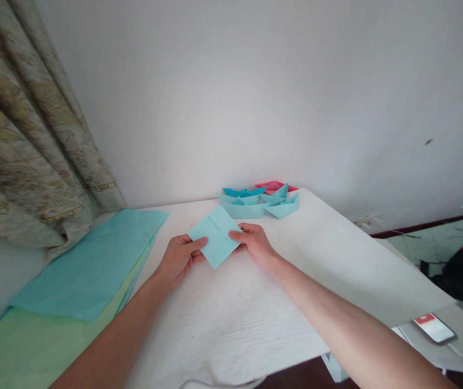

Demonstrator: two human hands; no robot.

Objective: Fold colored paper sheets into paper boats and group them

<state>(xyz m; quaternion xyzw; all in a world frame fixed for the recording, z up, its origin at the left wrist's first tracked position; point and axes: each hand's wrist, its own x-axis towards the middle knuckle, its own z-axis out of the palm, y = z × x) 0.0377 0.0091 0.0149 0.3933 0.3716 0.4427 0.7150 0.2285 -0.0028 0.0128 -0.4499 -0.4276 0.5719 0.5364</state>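
White plaster wall (231, 92) rises behind a white table (231, 329), with a patterned curtain (24, 135) at the left and large turquoise and green paper sheets (89, 265) stacked beside the table. Folded paper boats (257, 204) in blue and red sit together near the far edge. Just in front of them, a folded pale-blue paper (215, 236) is held over the table between the left hand (178, 259) and right hand (255, 244), their fingers closed narrowly on its opposite corners. A smartphone (434, 328) lies off to the right.
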